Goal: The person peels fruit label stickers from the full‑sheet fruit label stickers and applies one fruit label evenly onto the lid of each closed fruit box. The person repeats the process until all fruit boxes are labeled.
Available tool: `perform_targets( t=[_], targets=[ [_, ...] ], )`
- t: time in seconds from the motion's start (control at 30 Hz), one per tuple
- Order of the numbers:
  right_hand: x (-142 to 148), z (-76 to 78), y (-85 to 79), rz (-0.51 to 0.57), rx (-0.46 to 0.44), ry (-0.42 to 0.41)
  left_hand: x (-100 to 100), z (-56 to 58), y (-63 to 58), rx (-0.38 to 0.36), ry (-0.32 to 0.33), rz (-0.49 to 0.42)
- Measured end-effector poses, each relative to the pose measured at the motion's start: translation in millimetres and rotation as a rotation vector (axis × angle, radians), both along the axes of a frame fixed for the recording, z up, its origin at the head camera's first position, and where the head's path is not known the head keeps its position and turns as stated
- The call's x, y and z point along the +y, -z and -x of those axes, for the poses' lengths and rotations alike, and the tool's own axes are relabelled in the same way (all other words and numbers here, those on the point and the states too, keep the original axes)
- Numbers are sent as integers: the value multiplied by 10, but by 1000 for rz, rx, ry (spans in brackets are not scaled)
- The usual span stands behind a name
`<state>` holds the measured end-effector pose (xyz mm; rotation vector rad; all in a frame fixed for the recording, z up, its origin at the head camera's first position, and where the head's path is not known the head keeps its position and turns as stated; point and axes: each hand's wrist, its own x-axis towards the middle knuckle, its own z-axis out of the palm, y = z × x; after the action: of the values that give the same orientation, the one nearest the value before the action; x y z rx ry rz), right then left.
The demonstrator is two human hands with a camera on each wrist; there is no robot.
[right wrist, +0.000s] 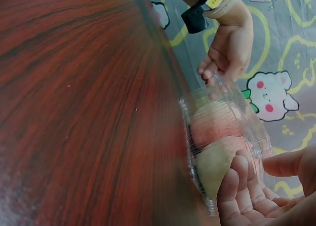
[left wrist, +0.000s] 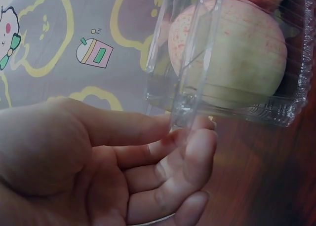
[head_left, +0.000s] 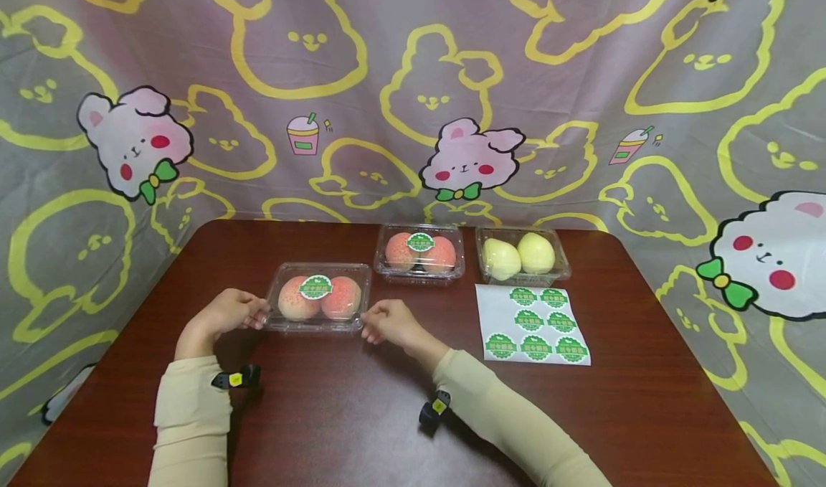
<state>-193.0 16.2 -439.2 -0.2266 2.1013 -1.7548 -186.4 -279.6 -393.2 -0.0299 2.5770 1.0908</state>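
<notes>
A clear plastic fruit box (head_left: 319, 320) with two pinkish peaches (head_left: 340, 298) inside has a round green-and-white sticker (head_left: 315, 287) on its lid. At its front left corner, my left hand (head_left: 231, 310) pinches the rim between thumb and fingers. My right hand (head_left: 393, 323) pinches the front right corner. In the left wrist view, the thumb and index finger of the left hand (left wrist: 138, 157) meet at the box's clear rim (left wrist: 185, 105). The right wrist view has the right hand (right wrist: 266, 191) at the near end and the left hand at the far end.
Behind stand a second peach box (head_left: 419, 268) with a similar sticker and a box of yellowish pears (head_left: 537, 253) without one. A white sheet (head_left: 497, 315) of several green stickers lies at right on the dark red table (head_left: 361, 415). A patterned curtain (head_left: 361, 121) surrounds the table.
</notes>
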Motion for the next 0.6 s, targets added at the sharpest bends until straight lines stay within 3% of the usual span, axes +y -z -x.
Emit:
perform_targets(
  t=[0.6],
  targets=[
    [-91,88,14,48,-19,39,-20,41,68,65,-81,-10]
  ],
)
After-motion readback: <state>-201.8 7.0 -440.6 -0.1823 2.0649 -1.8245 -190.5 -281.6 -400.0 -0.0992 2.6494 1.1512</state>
